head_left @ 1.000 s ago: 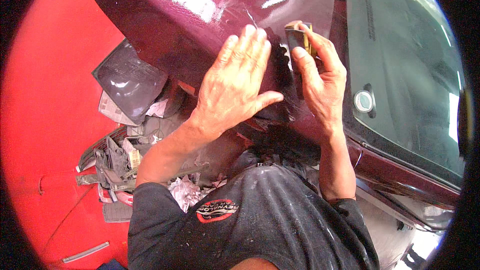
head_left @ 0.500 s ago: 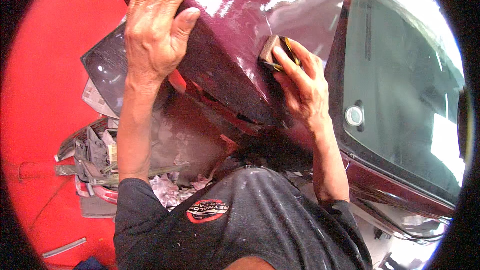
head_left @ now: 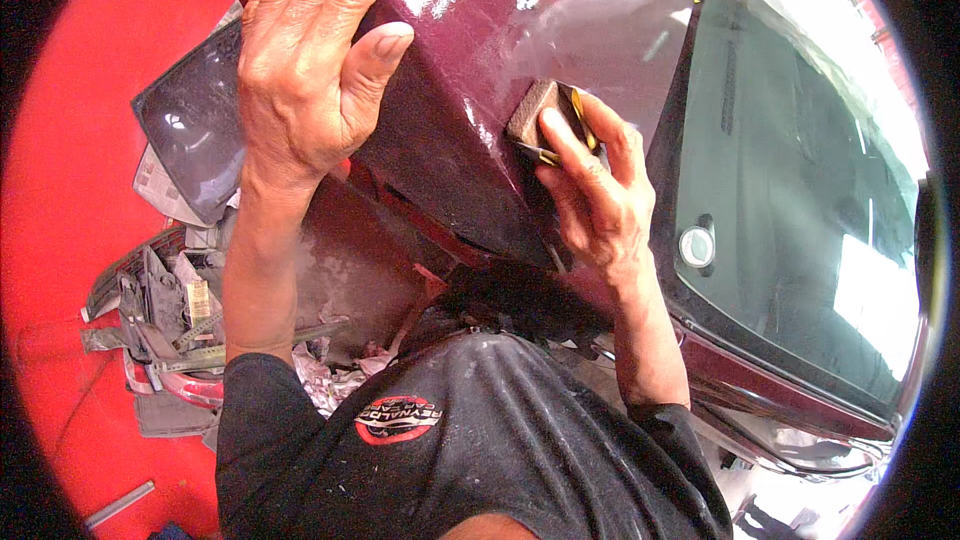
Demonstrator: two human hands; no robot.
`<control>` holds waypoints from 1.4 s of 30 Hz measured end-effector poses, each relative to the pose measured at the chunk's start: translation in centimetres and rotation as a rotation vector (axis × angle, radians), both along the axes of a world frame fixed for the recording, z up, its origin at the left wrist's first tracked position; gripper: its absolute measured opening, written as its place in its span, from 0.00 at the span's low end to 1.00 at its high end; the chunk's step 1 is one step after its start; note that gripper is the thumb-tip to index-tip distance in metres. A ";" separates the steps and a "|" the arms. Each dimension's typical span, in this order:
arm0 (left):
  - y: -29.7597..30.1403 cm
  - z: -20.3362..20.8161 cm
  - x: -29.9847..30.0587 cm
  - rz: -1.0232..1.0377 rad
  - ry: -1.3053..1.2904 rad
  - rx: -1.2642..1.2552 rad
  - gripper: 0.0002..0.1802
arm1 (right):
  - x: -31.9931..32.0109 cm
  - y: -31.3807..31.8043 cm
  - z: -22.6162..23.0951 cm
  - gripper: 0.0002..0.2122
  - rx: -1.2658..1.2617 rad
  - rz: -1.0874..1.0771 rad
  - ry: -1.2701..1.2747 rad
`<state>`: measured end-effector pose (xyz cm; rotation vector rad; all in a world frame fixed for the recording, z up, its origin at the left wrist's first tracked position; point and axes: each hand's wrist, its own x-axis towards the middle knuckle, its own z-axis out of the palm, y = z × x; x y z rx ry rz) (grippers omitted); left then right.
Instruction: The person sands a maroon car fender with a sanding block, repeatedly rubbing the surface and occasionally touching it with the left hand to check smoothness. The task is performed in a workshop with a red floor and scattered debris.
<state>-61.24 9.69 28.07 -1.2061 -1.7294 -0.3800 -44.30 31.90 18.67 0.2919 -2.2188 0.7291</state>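
Observation:
A dark maroon car panel (head_left: pixel 440 125) slopes in front of me, with a dull greyish patch on its surface to the right. My right hand (head_left: pixel 605 175) grips a small sanding block (head_left: pixel 534 114), brown on its face with yellow and black edges. The block rests on the panel beside its long crease. My left hand (head_left: pixel 310 70) lies with fingers stretched out over the panel's left edge, palm down and thumb apart. It holds nothing.
To the right is the car's large dark window (head_left: pixel 790 180) with a round silver emblem (head_left: pixel 696 247) near its corner. Removed car parts (head_left: pixel 175 300) and a dark glossy panel (head_left: pixel 190 125) lie at left on the red floor (head_left: pixel 80 190). Crumpled paper (head_left: pixel 330 380) sits below.
My right hand and the sanding block have shifted slightly down and left in view. My left hand stays flat on the panel. The whole scene has drifted a little left as well.

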 end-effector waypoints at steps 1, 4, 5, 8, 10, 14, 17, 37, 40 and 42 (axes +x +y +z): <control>0.0 0.0 0.0 -0.001 -0.004 0.003 0.32 | -0.2 0.0 0.1 0.27 0.014 -0.010 0.014; 0.2 -0.1 -0.1 -0.018 -0.003 0.007 0.32 | -3.4 -0.4 2.7 0.24 0.004 -0.053 0.065; 0.0 0.0 -0.2 -0.027 -0.003 0.011 0.33 | -4.2 -0.6 3.1 0.24 -0.013 -0.067 0.096; 0.0 0.1 -0.1 -0.026 -0.010 0.006 0.33 | -3.0 -1.1 2.5 0.25 -0.016 -0.068 0.063; 0.0 0.1 0.0 -0.019 -0.014 0.004 0.33 | -0.9 -1.2 1.2 0.26 -0.009 -0.057 0.019; 0.3 0.1 0.2 -0.009 -0.030 0.007 0.34 | -3.2 -0.8 2.7 0.25 -0.009 -0.066 0.086; 0.1 0.1 0.4 -0.005 -0.056 0.011 0.34 | -4.8 -1.2 3.7 0.23 -0.026 -0.084 0.124; 0.4 0.0 0.4 0.010 -0.028 -0.001 0.34 | -5.0 0.3 3.7 0.19 -0.146 -0.166 0.128; 0.2 -0.1 -0.1 0.012 -0.003 -0.016 0.34 | -2.9 2.5 1.3 0.20 -0.188 -0.184 0.088; 0.4 -0.4 -0.6 -0.049 0.005 0.027 0.31 | -0.8 3.3 -0.6 0.22 -0.152 -0.159 0.020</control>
